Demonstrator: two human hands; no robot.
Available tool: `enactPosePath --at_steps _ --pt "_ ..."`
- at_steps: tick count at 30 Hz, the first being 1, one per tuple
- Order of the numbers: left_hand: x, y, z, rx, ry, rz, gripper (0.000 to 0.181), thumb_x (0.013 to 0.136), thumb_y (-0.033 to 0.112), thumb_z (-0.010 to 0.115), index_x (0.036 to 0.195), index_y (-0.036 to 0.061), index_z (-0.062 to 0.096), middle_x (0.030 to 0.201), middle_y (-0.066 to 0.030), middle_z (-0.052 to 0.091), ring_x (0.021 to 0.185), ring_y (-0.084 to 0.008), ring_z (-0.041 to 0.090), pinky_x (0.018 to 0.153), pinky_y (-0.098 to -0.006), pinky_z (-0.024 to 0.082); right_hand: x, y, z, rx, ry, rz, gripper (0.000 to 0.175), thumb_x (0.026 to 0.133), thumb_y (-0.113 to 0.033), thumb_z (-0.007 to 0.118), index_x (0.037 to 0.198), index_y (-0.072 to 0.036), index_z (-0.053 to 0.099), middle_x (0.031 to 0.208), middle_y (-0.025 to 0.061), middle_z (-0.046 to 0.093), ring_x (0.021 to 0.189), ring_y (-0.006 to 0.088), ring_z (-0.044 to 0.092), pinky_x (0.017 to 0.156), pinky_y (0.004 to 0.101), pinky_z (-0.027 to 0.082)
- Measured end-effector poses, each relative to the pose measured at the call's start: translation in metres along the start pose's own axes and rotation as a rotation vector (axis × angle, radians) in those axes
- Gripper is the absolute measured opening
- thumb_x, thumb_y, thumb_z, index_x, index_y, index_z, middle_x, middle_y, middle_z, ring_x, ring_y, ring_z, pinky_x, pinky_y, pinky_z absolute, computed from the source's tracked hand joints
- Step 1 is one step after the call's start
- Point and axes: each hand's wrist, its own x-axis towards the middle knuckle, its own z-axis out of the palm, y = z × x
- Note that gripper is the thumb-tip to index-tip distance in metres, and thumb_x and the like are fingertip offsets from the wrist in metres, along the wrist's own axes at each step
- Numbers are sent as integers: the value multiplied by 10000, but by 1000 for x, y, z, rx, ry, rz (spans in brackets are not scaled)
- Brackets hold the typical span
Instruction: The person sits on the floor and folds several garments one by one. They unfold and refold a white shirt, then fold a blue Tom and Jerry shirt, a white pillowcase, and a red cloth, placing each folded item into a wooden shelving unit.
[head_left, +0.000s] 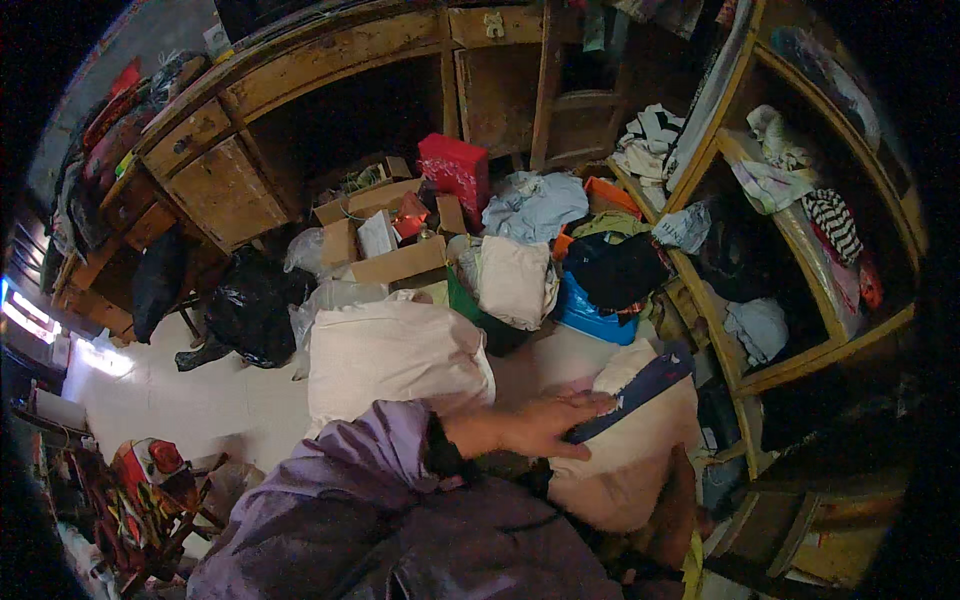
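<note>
My left hand (529, 427) reaches across from the left, fingers stretched out, its palm over a folded cream cloth garment (637, 431). A dark navy band (645, 394) with a white mark runs diagonally over this garment, under my fingertips. At the garment's right edge my right hand (677, 499) is pressed against it, in shadow and partly hidden; it appears to hold that side. Left of my left hand, a larger cream cloth bundle (397, 356) lies in front of me.
Beyond stand an open cardboard box (401, 259), a red box (454, 174) and a blue container (596, 311) under dark clothing. Black plastic bags (251, 304) sit on the left. A wooden shelf frame (709, 315) rises close on the right; a wooden desk (337, 75) spans the back.
</note>
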Motion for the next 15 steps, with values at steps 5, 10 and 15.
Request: enactPosePath --at_steps 5,10,15 --pt "-10 -9 -9 -979 -282 -722 884 829 530 685 1471 48 316 1461 -136 412 1290 -257 434 1073 -372 341 -24 0 0 59 24 -9 534 952 -314 535 1360 19 442 1396 138 461 1246 272 465 1049 383 365" --pt "12 6 7 -1290 -223 -656 733 816 483 730 1370 82 466 1320 -49 531 1180 -176 507 987 -323 414 -16 -14 7 -129 205 -42 504 885 -254 608 1304 -1 489 1306 119 520 1164 260 520 993 374 410" --pt "20 20 -11 -1422 -224 -681 492 794 269 793 1210 90 602 1131 -18 640 1037 -125 592 904 -293 486 -38 -49 38 73 211 -144 470 801 -173 687 1227 -33 545 1198 105 584 1068 238 575 917 363 460"
